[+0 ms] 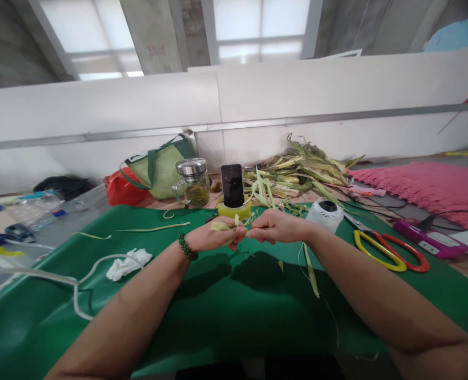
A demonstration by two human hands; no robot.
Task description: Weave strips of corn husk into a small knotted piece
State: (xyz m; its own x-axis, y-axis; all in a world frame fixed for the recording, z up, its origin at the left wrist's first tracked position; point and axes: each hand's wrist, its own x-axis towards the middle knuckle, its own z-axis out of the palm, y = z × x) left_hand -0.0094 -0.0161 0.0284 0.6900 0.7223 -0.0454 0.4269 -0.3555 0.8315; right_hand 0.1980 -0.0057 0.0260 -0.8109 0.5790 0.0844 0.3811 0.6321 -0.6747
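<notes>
Over the green mat [226, 327], my left hand [213, 234] is closed on a pale green leaf piece [220, 226], folded with a small tip standing up. Fingertip to fingertip with it, my right hand [275, 226] is pinched closed; what lies between its fingers is too small to make out. A pale leaf strip [311, 272] shows below my right wrist, with a thin thread [332, 311] near it. Just behind the hands, a phone [232, 186] stands upright in a yellow holder [234, 211].
Scissors [380, 248] with yellow and red handles and a white thread cone [324, 214] lie right. A heap of leaves [308, 166] is behind. Left are a glass jar [196, 184], green bag [164, 166], crumpled tissue [129, 264] and white cable [75, 285].
</notes>
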